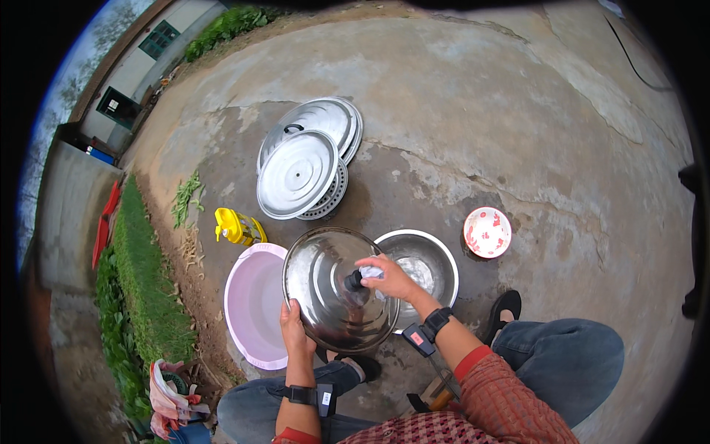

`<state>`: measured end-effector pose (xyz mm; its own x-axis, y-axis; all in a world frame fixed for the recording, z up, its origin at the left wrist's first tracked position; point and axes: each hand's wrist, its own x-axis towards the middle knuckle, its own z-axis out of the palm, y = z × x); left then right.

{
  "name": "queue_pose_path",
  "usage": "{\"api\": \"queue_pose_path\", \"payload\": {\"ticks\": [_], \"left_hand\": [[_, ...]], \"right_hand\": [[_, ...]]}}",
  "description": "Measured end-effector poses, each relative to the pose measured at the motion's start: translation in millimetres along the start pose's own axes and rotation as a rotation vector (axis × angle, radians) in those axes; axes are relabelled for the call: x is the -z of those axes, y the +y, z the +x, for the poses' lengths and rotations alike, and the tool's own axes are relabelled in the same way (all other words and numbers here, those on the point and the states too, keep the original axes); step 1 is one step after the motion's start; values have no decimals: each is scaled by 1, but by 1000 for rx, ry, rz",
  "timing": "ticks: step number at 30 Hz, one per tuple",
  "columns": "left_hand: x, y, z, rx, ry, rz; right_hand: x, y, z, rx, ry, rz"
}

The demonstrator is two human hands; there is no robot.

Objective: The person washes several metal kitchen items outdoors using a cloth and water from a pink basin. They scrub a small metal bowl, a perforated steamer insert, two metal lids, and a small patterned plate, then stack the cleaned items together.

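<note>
A shiny metal pot lid is held up in front of me, outer side with its black knob facing me. My left hand grips the lid's rim at the lower left. In my right hand is a whitish cloth, pressed beside the knob. Behind the lid, on the right, stands a stainless steel basin, partly covered by the lid and my forearm. A pink plastic basin is on the left, its right side hidden by the lid.
Beyond the lid, large metal lids and an upturned round metal lid rest over a perforated steamer tray. A yellow bottle stands behind the pink basin. A red-patterned bowl sits at right. Cloths lie lower left.
</note>
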<state>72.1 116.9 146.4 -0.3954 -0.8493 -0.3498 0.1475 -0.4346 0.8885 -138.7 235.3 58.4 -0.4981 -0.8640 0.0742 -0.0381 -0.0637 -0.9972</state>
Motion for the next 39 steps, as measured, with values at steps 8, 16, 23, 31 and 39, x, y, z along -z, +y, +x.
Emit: {"api": "queue_pose_path", "payload": {"ticks": [8,16,23,31,39], "left_hand": [[-4,-15,-6,31,-71,0],[-2,-21,-7,56,-39,-36],[-15,15,-13,-30,-11,-101],[-52,45,-47,-264,-151,281],[-76,30,-92,-1032,-380,837]], "right_hand": [[-33,-10,-13,-168,227,-532],[-5,47,-31,-470,277,-589],[39,49,-54,-701,-195,-932],[36,-91,-7,-166,170,-842],[17,-204,-24,-351,228,161]]}}
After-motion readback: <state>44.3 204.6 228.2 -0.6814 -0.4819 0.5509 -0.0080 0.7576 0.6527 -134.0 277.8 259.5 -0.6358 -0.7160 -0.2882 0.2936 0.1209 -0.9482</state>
